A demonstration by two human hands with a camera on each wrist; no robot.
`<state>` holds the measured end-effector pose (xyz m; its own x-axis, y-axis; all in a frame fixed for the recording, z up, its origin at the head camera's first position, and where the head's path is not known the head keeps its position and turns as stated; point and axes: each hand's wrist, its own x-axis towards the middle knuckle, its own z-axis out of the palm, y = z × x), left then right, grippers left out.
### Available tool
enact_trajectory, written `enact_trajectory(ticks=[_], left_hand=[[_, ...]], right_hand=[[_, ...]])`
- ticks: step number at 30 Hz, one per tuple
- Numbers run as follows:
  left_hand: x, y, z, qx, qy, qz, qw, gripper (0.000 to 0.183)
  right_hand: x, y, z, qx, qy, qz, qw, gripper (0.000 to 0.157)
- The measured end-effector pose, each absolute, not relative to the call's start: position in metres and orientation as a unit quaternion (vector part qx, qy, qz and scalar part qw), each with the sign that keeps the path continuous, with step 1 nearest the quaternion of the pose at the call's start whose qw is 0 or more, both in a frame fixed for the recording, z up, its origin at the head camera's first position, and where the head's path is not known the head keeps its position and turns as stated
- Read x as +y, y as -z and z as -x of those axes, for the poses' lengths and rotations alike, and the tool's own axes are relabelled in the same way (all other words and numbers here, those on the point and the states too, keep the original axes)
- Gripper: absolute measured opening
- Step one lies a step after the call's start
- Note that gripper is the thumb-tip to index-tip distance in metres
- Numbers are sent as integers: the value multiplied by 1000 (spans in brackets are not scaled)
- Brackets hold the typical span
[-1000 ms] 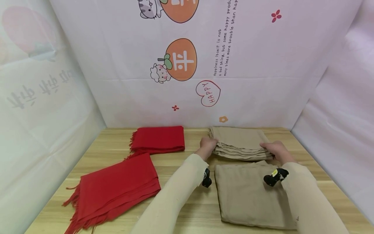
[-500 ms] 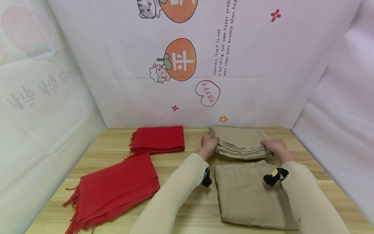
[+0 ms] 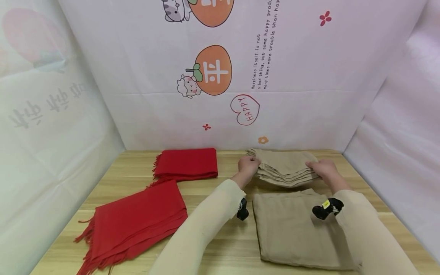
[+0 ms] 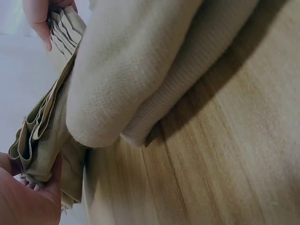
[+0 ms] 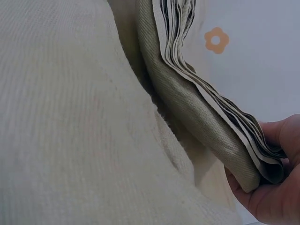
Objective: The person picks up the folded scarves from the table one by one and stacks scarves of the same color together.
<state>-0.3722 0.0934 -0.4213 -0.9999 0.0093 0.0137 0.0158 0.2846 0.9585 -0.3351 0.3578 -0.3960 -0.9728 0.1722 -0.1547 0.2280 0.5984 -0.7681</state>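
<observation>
A folded beige cloth [image 3: 284, 168] at the back of the wooden table [image 3: 220, 236] is held at both ends and sags a little in the middle. My left hand [image 3: 248, 165] pinches its left end, and my right hand [image 3: 321, 168] pinches its right end. In the left wrist view my left hand [image 4: 26, 197] grips the layered edge of the folded cloth [image 4: 42, 131]. The right wrist view shows my right hand [image 5: 276, 192] clamping the stacked layers [image 5: 206, 112]. A second, larger folded beige cloth [image 3: 292, 225] lies flat just in front, under my forearms.
A small folded red scarf [image 3: 187, 163] lies at the back left and a larger fringed red scarf [image 3: 137, 219] at the front left. White printed sheets wall in the table behind and on both sides. Bare wood [image 3: 220, 191] shows between the red and beige cloths.
Both hands have drawn closer together and risen slightly, lifting the ends of the back beige cloth off the table so that its middle droops.
</observation>
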Motion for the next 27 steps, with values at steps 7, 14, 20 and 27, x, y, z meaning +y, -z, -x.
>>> enact_trajectory(ticks=[7,14,20,27], left_hand=[[93,416,368,-798,602,21,5,41],[94,410,363,-799,600,34,0,44],[94,403,359,-793,608,40,11,36],[93,395,354,-796,603,41,27,21]], right_hand=[[359,390,331,895,435,-96,10,58],[359,382,328,903,421,-88,7,63],[359,374,323,910,409,-73,-9,58],[355,366,315,912,405,-56,-43,55]])
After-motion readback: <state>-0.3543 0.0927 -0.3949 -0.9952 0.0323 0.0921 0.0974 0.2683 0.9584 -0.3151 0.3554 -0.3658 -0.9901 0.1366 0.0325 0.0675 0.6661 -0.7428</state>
